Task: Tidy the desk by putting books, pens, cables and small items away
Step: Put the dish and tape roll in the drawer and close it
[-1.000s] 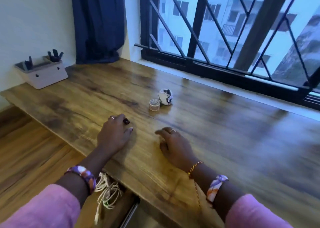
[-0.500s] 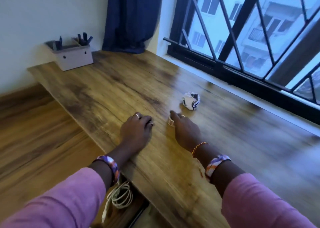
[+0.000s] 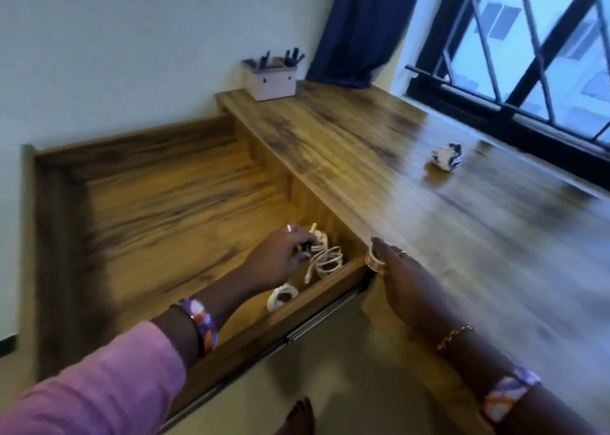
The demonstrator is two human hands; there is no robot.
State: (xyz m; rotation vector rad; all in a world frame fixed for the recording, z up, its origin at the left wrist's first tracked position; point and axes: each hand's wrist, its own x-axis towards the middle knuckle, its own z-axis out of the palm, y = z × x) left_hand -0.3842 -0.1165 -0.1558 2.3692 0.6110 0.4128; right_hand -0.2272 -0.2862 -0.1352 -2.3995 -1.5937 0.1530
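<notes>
My left hand [image 3: 284, 256] hangs over the open wooden drawer [image 3: 317, 289] and pinches a small dark item [image 3: 307, 247] above a coil of white cable [image 3: 325, 258]. A second white coil [image 3: 280, 296] lies nearer the drawer front. My right hand [image 3: 401, 269] is at the desk's front edge and holds a small clear tape roll [image 3: 374, 260] in its fingertips. A crumpled white and dark scrap [image 3: 445, 158] lies further back on the desk [image 3: 462, 253].
A pale organiser box [image 3: 270, 80] with dark pens stands at the desk's far corner by the wall. A blue curtain [image 3: 363, 25] hangs behind it. A barred window [image 3: 528, 55] runs along the desk's far side. A foot [image 3: 297, 418] shows below.
My left hand carried the small dark item off the desk to over the drawer. My right hand picked up the tape roll and drew it back to the desk edge. The view swung left.
</notes>
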